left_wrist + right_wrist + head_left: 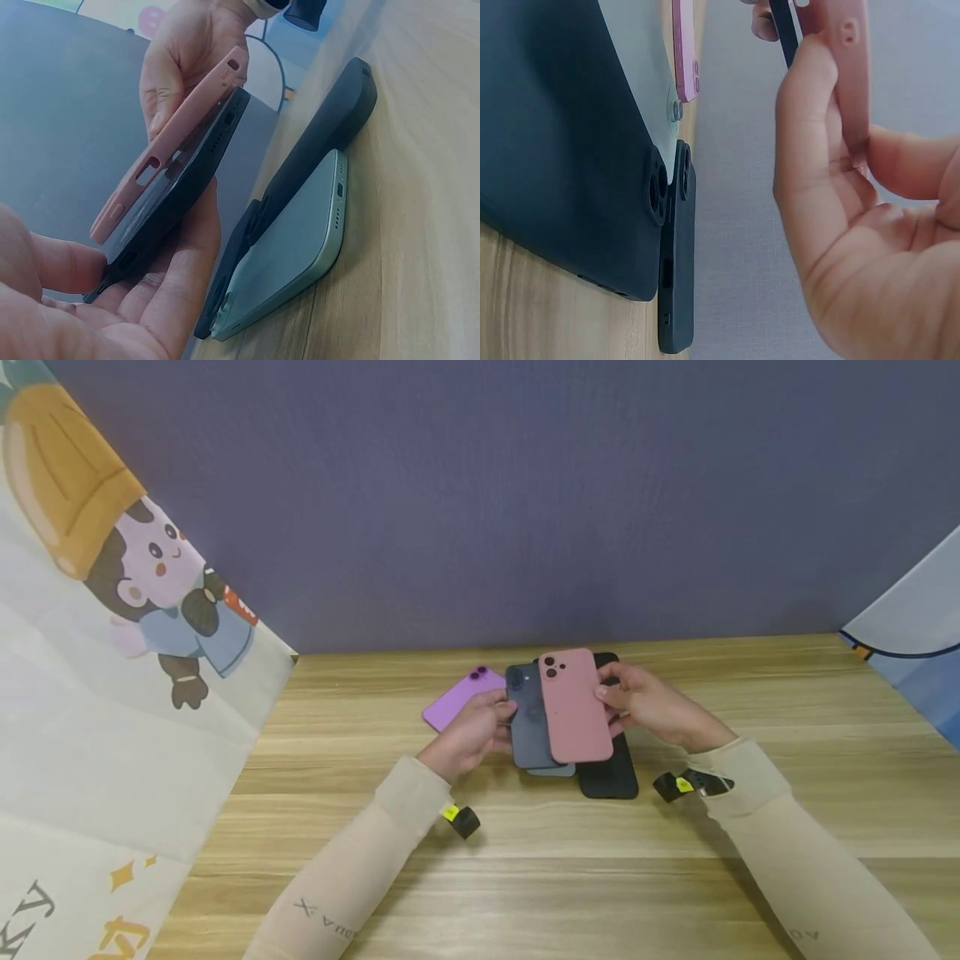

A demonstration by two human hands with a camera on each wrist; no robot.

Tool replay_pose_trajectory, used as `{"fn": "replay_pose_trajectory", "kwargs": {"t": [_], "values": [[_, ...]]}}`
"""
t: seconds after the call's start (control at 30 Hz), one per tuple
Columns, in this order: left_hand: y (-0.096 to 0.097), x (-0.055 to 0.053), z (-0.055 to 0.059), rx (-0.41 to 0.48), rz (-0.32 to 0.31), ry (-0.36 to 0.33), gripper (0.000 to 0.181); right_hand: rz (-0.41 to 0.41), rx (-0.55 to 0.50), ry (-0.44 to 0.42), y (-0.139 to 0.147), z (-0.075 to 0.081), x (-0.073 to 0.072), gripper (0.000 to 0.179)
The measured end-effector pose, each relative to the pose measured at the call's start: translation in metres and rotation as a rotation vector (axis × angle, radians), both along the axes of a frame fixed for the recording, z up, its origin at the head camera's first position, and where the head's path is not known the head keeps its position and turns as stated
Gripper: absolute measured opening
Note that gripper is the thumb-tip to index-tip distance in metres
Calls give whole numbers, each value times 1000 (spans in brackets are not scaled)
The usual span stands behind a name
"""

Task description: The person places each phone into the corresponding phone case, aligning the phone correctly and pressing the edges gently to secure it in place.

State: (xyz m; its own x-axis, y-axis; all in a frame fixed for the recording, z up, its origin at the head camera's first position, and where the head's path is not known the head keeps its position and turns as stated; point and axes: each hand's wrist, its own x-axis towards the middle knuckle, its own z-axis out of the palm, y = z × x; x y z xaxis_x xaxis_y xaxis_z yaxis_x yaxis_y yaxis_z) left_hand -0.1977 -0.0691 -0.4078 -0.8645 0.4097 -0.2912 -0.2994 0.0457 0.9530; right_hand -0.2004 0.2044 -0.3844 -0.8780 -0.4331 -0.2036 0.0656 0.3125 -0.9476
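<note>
My left hand (pixel 472 727) holds a dark blue-grey phone (pixel 528 722) by its left side, thumb on the near face and fingers beneath. From the other side, my right hand (pixel 652 703) pinches a pink phone case (pixel 579 714) with camera cutouts at its top. The case overlaps the dark phone's right part; in the left wrist view the two lie face to face with a narrow wedge between them. Both are raised over a pale green phone (pixel 292 247) and a black phone case (pixel 611 777) on the table.
A purple phone (pixel 450 703) lies on the wooden table (pixel 337 760) behind my left hand. A second black case (pixel 677 277) lies beside the first in the right wrist view. A grey-blue panel (pixel 525 510) rises at the table's back edge. A printed cloth (pixel 97 710) hangs left.
</note>
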Motion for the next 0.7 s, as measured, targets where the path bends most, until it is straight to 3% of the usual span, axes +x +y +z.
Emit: {"fn": "replay_pose_trajectory", "kwargs": {"t": [0.7], "values": [[0, 2, 1, -1, -17, 10, 40, 9, 37, -9, -3, -6, -3, 39]]}}
